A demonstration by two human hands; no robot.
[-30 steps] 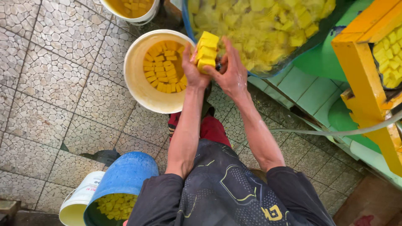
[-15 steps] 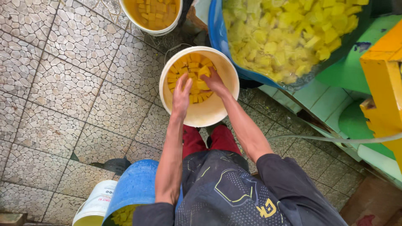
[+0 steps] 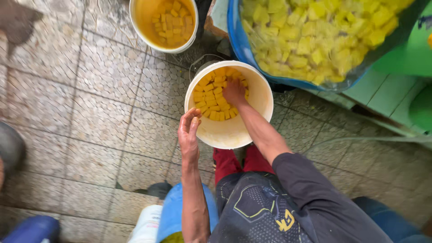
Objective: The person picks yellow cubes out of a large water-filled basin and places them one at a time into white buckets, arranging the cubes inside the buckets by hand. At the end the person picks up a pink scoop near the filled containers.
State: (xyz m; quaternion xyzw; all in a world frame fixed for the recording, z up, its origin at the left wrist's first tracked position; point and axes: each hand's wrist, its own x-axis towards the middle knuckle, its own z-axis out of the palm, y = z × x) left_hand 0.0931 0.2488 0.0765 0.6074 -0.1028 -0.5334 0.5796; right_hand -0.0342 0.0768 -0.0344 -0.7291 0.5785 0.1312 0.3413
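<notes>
Yellow cubes pressed under right hand; left hand, fingers loose, empty, steadies white plastic bucket — could tip.

No packages, labels, signs or screens in sight
</notes>
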